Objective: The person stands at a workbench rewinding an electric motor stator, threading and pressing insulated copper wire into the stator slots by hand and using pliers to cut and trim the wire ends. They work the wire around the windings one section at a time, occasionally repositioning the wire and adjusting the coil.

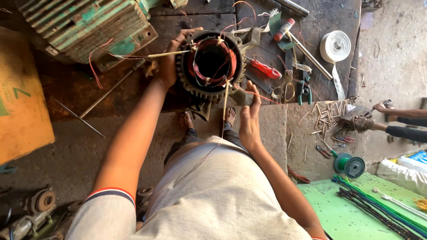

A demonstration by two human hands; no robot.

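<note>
Head view: motor stator [212,64] upper centre of frame, at worktop [66,84] edge, bore facing up toward camera, axis roughly vertical. Left hand [169,62] curled around stator's left rim. Right hand [250,113] half-open, fingers touching lower-right housing lug. Red-handled screwdriver [265,69] just right.

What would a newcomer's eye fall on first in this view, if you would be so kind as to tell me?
First the round finned motor stator at top centre on the dark workbench, its bore lined with reddish copper windings. The left hand grips its left rim, and the right hand sits at its lower right edge, near a thin wooden stick. To the right lie a red-handled screwdriver and a white tape roll.
</note>
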